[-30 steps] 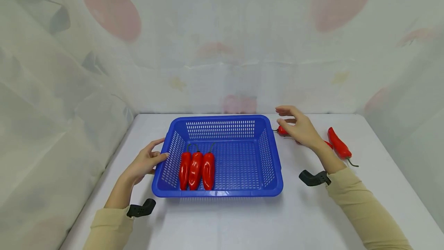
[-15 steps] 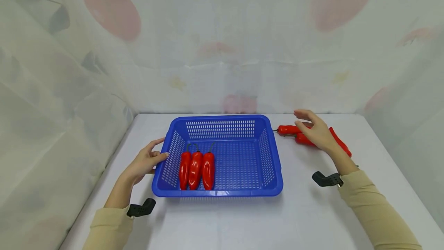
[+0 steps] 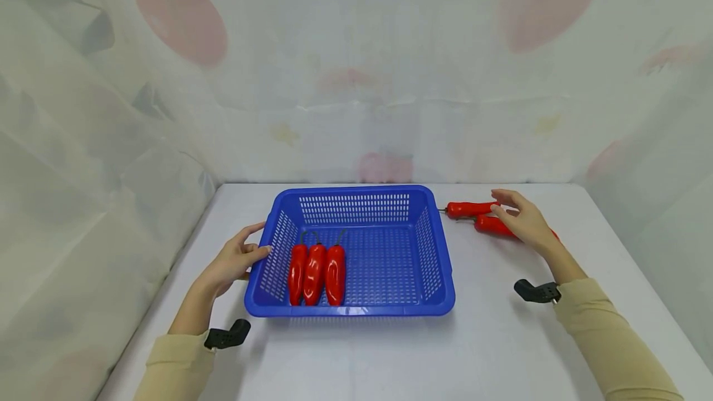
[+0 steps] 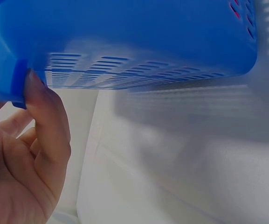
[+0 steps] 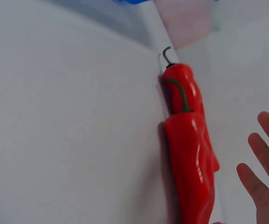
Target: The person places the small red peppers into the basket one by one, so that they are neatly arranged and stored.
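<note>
My left hand [image 3: 233,261] grips the left rim of a blue plastic basket [image 3: 356,311], thumb inside and fingers outside. Three red chili peppers [image 3: 335,274] lie side by side in the basket's left part, green stems pointing away. On the table to the right are two more red peppers, the farther one [image 3: 470,209] and the nearer one [image 3: 491,226]. My right hand [image 3: 526,223] hovers above their right ends, holding nothing; its fingers [image 5: 266,154] look spread in the right wrist view. Behind this hand another red pepper [image 3: 555,235] is almost wholly hidden.
The white table [image 3: 390,357] carries the basket in its middle. A pale printed curtain [image 3: 356,91] stands behind the table, and similar cloth hangs at both sides. Dark wrist cameras [image 3: 227,334] sit at both cuffs.
My right hand has moved right and a little nearer, from beside the basket's right edge. This uncovers the two left table peppers and covers the rightmost one. The left hand and basket stay put.
</note>
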`<state>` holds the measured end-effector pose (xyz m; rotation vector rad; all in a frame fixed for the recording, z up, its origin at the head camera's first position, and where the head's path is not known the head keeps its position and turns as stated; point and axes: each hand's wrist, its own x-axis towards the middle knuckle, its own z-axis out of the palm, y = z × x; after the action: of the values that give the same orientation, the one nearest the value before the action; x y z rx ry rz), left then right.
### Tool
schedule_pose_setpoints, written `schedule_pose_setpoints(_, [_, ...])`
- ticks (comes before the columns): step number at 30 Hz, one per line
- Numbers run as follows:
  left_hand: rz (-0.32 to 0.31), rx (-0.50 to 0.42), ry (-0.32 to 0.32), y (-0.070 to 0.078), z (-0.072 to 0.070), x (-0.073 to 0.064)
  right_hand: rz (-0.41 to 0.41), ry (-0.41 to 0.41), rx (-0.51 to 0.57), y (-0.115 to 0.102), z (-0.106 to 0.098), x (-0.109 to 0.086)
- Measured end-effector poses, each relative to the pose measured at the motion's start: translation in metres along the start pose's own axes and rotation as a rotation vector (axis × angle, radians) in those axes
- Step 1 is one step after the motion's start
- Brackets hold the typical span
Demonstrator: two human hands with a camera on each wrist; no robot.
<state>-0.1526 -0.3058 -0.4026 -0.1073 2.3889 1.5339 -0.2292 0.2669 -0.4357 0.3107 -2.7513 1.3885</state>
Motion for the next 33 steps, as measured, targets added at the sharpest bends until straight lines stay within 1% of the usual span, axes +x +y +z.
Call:
schedule_pose_setpoints(5, [-0.003,0.005,0.008,0.000,0.000,0.000,0.032,-0.025,-0.054,0.015,-0.001,-0.003])
schedule_pose_setpoints(10, [-0.003,0.003,0.009,0.000,0.000,0.000,0.065,-0.055,-0.080,0.025,0.000,-0.006])
schedule_pose_setpoints(12, [-0.004,0.000,0.006,-0.001,0.000,0.000,0.081,-0.063,-0.091,0.027,0.001,-0.007])
schedule_pose_setpoints(19, [-0.004,-0.004,0.004,-0.001,0.000,0.001,0.116,-0.069,-0.190,0.034,0.005,-0.009])
schedule_pose_setpoints(28, [-0.007,0.014,0.014,-0.001,0.000,0.000,0.149,-0.085,-0.226,0.040,0.006,-0.008])
schedule_pose_setpoints(33, [-0.005,0.015,0.015,-0.001,0.001,0.001,0.154,-0.105,-0.253,0.043,0.008,-0.006])
